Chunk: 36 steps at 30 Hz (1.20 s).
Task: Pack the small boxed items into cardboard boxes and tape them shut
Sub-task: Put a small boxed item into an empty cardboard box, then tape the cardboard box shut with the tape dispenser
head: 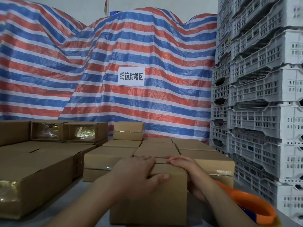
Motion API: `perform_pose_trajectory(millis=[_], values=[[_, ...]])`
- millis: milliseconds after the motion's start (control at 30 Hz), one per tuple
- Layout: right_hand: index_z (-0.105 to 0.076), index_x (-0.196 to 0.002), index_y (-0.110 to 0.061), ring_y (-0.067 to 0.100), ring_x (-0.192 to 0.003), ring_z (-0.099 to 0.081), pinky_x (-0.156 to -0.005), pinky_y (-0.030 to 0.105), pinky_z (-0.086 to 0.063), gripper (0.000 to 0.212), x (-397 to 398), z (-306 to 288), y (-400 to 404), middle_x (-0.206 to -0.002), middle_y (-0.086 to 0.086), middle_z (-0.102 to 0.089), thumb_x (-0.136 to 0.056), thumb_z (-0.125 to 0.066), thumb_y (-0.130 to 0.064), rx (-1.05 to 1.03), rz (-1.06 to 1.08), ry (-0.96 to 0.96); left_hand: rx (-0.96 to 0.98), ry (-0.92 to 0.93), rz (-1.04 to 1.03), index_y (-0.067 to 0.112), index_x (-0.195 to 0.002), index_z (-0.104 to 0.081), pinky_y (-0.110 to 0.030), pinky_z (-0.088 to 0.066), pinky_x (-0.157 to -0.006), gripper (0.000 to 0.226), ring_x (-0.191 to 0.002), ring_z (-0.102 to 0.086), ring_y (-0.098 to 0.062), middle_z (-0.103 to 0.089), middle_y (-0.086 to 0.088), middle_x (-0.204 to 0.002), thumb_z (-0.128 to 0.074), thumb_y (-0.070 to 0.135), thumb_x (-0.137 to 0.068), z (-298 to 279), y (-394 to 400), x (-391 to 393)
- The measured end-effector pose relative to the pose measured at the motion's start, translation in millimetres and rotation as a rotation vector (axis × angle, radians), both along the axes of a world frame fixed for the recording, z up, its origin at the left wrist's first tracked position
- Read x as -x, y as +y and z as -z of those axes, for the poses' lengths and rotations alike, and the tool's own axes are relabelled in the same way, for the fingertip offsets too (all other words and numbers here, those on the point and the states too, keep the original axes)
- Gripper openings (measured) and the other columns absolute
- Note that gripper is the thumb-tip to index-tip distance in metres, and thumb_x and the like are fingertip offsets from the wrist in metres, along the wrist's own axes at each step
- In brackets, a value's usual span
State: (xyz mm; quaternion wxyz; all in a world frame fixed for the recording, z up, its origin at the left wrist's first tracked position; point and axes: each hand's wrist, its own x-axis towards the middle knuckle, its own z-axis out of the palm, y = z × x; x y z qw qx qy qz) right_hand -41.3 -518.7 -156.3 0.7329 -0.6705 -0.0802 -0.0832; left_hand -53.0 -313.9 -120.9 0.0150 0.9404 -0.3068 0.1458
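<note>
Up front, at the tabletop's (91, 192) near edge, sits a cardboard box (152, 199) with its top flaps folded shut. Both hands clasp it — the left hand (136, 172) lies over the top with its thumb curled down the near face, the right hand (185, 167) wraps the right side, fingers on the flap seam. An orange tape dispenser (252, 205) lies just right — taped boxes (157, 149) stand behind.
</note>
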Motion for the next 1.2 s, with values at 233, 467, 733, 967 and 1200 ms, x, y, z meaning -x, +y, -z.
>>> perform_pose_trajectory(millis=[233,467,733,967,1200], values=[[-0.071,-0.105,-0.035,0.011,-0.09,-0.067,-0.063,0.023,-0.054,0.015,31.1,-39.6,7.0,-0.104,-0.008,-0.067,-0.095,-0.063,-0.029,0.535,0.311,-0.078,-0.002,0.016,0.001,0.033,-0.145,-0.036,-0.034,-0.037,-0.1,0.084,-0.129,-0.044,-0.013,-0.045,0.007,-0.147,-0.017,0.085,-0.081,-1.4,0.5,-4.5],[-0.064,-0.106,-0.026,0.019,-0.095,-0.063,-0.076,0.033,-0.051,0.055,60.9,-38.1,-19.2,-0.106,-0.002,-0.066,-0.094,-0.031,-0.068,1.575,0.76,0.047,0.017,-0.004,-0.013,0.029,-0.146,-0.036,-0.035,-0.039,-0.1,0.082,-0.128,-0.046,-0.016,-0.047,0.003,-0.146,-0.019,0.082,-0.085,-0.8,1.0,2.7],[-0.055,-0.116,-0.021,0.021,-0.11,-0.06,-0.077,0.031,-0.044,0.045,75.0,-2.1,-27.2,-0.118,0.001,-0.059,-0.093,-0.054,-0.059,1.586,0.809,0.139,0.014,-0.019,-0.007,0.027,-0.147,-0.034,-0.038,-0.038,-0.104,0.084,-0.132,-0.044,-0.018,-0.045,0.001,-0.148,-0.018,0.082,-0.085,-1.1,1.8,5.9],[-0.051,-0.122,-0.016,0.017,-0.108,-0.06,-0.074,0.026,-0.042,0.064,78.6,3.6,-41.4,-0.12,0.002,-0.054,-0.087,-0.055,-0.069,1.513,0.84,0.194,0.015,-0.031,0.004,0.027,-0.142,-0.042,-0.037,-0.04,-0.098,0.082,-0.124,-0.049,-0.017,-0.052,0.002,-0.14,-0.018,0.081,-0.086,-0.3,2.3,4.9],[-0.055,-0.133,-0.028,0.017,-0.116,-0.06,-0.075,0.029,-0.039,0.056,86.2,-0.8,-45.6,-0.129,-0.003,-0.061,-0.091,-0.05,-0.064,1.699,0.776,0.322,0.029,-0.035,0.018,0.026,-0.145,-0.038,-0.038,-0.039,-0.103,0.08,-0.13,-0.046,-0.017,-0.047,0.002,-0.146,-0.02,0.079,-0.088,-0.3,3.1,8.7]])
